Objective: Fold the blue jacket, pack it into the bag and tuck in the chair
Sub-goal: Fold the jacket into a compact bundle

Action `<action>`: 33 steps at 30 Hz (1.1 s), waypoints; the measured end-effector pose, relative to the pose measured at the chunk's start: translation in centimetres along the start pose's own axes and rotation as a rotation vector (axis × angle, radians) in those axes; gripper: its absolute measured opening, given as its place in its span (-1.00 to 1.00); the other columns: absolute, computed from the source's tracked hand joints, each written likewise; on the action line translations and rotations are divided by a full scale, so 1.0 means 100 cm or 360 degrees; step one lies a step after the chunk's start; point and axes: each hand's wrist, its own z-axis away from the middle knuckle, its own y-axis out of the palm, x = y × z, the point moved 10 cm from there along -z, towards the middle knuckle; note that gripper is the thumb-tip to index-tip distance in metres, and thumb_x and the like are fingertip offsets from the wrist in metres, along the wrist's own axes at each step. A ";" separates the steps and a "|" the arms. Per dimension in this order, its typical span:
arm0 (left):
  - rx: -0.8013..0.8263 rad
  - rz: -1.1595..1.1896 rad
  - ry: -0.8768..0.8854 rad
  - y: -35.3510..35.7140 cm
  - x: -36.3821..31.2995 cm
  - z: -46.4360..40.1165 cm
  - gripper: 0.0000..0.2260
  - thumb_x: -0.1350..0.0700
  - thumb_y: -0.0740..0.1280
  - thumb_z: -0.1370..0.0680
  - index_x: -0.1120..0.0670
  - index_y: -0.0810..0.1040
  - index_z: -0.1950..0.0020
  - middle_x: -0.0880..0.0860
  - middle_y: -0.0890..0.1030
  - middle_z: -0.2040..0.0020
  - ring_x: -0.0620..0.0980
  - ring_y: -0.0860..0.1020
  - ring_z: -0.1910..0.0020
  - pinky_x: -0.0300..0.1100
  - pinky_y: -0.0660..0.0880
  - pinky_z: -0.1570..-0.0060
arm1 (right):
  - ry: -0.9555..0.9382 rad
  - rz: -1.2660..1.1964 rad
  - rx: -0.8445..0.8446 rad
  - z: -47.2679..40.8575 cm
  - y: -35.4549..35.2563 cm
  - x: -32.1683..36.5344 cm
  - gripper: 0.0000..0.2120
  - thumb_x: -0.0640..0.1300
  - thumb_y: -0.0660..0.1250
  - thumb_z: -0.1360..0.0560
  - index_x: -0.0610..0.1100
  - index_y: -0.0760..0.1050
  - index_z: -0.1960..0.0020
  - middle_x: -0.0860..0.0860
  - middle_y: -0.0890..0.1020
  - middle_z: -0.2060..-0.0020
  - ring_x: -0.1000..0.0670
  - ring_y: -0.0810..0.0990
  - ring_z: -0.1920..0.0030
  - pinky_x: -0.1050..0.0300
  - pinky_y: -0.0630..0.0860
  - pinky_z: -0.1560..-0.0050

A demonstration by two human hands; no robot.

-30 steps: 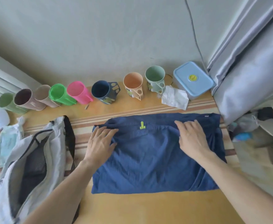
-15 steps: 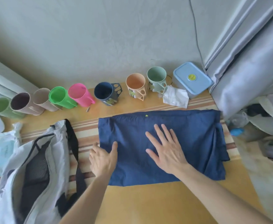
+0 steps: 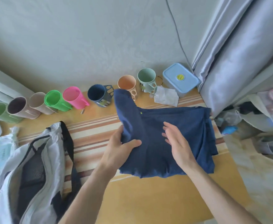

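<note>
A yellow desk (image 3: 148, 199) with a striped band across its middle is seen from above, backed by a pale wall (image 3: 84, 38). A grey curtain (image 3: 239, 54) is hung at the far right, and a thin cable (image 3: 176, 34) is run down the wall beside it.

The blue jacket (image 3: 177, 143) is spread on the right half of the desk, already folded into a rough rectangle. Its left edge is lifted into an upright flap, and the rest is laid flat on the stripes. A small yellow-green mark is seen near its far edge.

The bag (image 3: 27, 175), white with black mesh and a dark strap, is laid open at the near left of the desk, just beside the jacket but apart from it.

The jacket's left portion is clasped in the left hand (image 3: 121, 147): the grip is closed on the cloth, with the thumb pressed over the top. The right hand (image 3: 177, 143) is held over the middle of the jacket, its grip wide, fingers spread and nothing held; whether the cloth is touched cannot be told.

A blue lidded box (image 3: 181, 80) is set at the far right, with a crumpled white tissue (image 3: 165, 97) just near of it. A row of cups is lined along the wall: a mint cup (image 3: 146, 80), a peach cup (image 3: 126, 84) partly hidden behind the flap, a navy cup (image 3: 98, 96), a pink cup (image 3: 75, 97) and a bright green cup (image 3: 55, 101), with further cups to the left.
</note>
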 end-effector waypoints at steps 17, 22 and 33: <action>0.0030 -0.1823 0.0912 0.187 0.036 -0.063 -0.47 -0.17 0.10 -0.63 -0.16 0.22 -0.62 0.06 0.13 -0.67 0.17 0.05 -0.65 0.15 0.16 -0.56 | -0.0427 0.1538 -0.0187 -0.012 -0.109 -0.062 -0.45 0.15 0.05 -0.64 -0.01 0.23 -0.58 -0.14 0.21 -0.60 -0.23 0.12 -0.60 -0.20 0.20 -0.54; 0.0379 -0.2041 0.0954 0.190 0.069 -0.067 -0.39 -0.15 0.05 -0.57 -0.16 0.12 -0.64 0.00 -0.04 -0.69 0.07 -0.13 -0.66 0.16 0.02 -0.59 | -0.0371 0.1830 0.0287 -0.006 -0.083 -0.111 -0.26 0.35 -0.11 -0.57 -0.02 0.01 -0.64 -0.06 0.01 -0.65 -0.14 -0.08 -0.64 -0.15 0.06 -0.59; 0.0661 -0.2338 0.1408 0.197 0.096 -0.060 -0.24 -0.12 0.33 -0.44 -0.21 0.14 -0.62 0.04 0.05 -0.68 0.09 0.01 -0.66 0.15 -0.01 -0.60 | -0.0465 0.2032 0.0322 0.039 -0.093 -0.135 -0.19 0.14 0.27 -0.42 -0.13 0.18 -0.60 -0.09 0.19 -0.61 -0.10 0.10 -0.62 -0.13 0.26 -0.53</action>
